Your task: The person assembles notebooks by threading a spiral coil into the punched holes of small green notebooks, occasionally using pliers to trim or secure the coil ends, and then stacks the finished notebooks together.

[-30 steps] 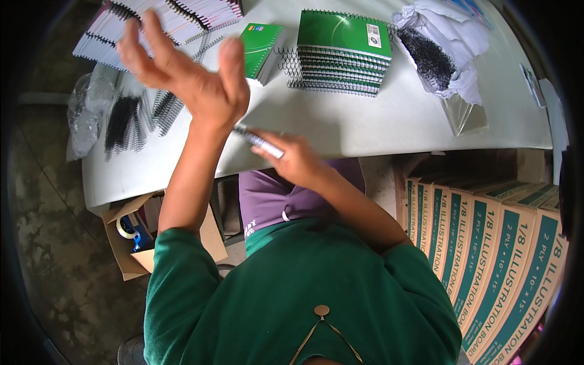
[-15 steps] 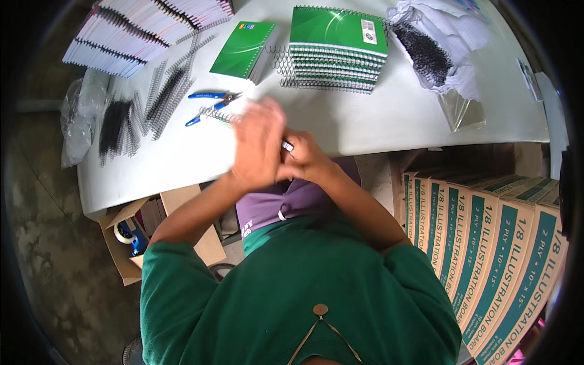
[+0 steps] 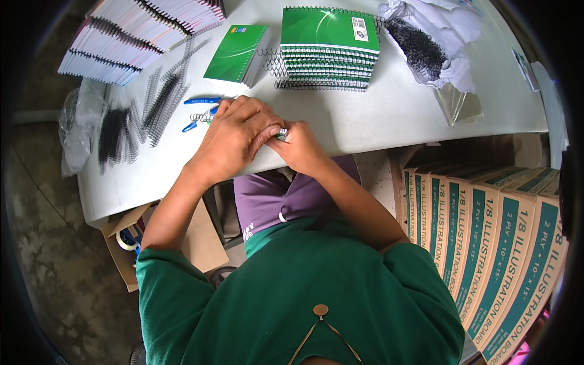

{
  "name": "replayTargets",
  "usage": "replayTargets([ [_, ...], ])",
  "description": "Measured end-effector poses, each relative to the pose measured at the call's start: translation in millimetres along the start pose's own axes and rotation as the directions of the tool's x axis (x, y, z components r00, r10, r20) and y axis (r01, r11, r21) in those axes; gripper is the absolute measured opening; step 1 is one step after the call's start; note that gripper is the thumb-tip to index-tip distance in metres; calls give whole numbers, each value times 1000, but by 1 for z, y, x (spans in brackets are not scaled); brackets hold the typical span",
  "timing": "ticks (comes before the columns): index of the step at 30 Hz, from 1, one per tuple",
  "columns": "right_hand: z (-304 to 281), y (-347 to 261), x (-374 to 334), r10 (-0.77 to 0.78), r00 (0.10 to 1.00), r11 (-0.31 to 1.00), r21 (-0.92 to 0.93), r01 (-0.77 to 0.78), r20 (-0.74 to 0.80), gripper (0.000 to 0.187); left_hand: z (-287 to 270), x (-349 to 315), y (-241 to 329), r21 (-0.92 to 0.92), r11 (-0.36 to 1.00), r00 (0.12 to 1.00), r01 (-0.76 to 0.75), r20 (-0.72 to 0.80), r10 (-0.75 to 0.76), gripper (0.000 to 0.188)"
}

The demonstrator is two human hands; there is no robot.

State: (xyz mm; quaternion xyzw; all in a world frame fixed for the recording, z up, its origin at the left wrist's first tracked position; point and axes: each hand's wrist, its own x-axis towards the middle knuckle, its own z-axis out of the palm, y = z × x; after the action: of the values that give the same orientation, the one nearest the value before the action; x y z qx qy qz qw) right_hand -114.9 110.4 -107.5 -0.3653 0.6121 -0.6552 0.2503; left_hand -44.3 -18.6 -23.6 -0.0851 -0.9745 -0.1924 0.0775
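Both my hands meet over the near edge of the table. My left hand (image 3: 238, 131) is closed over the top of a mostly hidden spiral notebook, its fingers curled. From the other end my right hand (image 3: 299, 148) grips the same notebook (image 3: 282, 133), of which only a small green-and-white end shows. A dark wire coil (image 3: 199, 118) sticks out to the left from under my left hand. Beside that coil lie blue-handled cutting pliers (image 3: 203, 100), their jaws hidden behind my left hand.
Beyond my hands are one green notebook (image 3: 236, 53) and a stack of coiled green notebooks (image 3: 328, 30). Loose coils (image 3: 161, 100) lie left, near rows of bound books (image 3: 115, 39). A bundle of black coils (image 3: 417, 48) rests in white wrapping. Cartons (image 3: 486, 243) stand at right.
My left hand has come down from a blurred, raised position and now wraps over the notebook. The coil's end has shifted slightly left, and the pliers' jaws are now covered.
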Motion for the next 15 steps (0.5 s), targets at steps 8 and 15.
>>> replayTargets([
  [8, -1, 6, -2, 19, 1000, 1000, -23, -19, 0, 12, -3, 3, 12, -1, 1000, 1000, 22, 18, -22, 18],
  [15, -7, -3, -6, -54, 998, 998, -22, 55, 39, 14, -15, 9, 25, 220, 975, 999, -33, 26, 28, 28],
])
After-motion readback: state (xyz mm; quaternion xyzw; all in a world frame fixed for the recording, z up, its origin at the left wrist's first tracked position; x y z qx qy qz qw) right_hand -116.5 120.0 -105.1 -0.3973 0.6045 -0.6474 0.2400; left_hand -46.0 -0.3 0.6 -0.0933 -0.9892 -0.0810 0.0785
